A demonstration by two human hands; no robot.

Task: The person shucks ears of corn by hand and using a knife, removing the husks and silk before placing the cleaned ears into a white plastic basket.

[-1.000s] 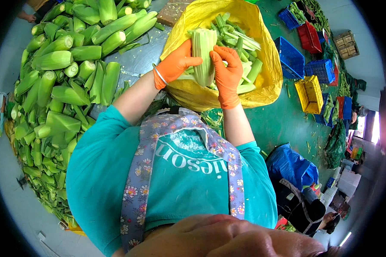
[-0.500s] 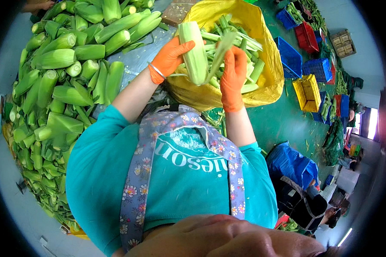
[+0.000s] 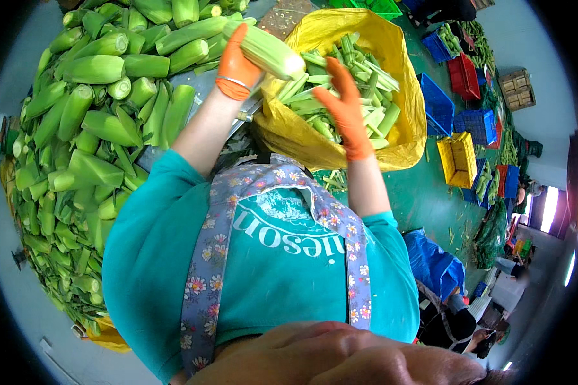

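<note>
An ear of corn [image 3: 266,51] in pale green husk lies tilted in my left hand [image 3: 239,64], which wears an orange glove and is closed around it. Its lower right end hangs over the near rim of a yellow sack [image 3: 412,96]. Above the sack's opening, my right hand [image 3: 347,109], in a matching orange glove, has its fingers apart and holds nothing. Beneath it, stripped husk leaves [image 3: 379,119] fill much of the sack. To the left of my left hand, a big heap of husked-on corn ears [image 3: 103,128] covers the table.
Right of the sack, blue, red and yellow crates [image 3: 457,159] stand on the green floor [image 3: 398,192]. A blue bag [image 3: 435,263] sits beside another person [image 3: 456,324] at the lower right. A green crate [image 3: 372,6] is beyond the sack.
The ear has swung left and up with my left hand and now tilts the other way. My right hand has opened, and the strip of husk it held is gone from it.
</note>
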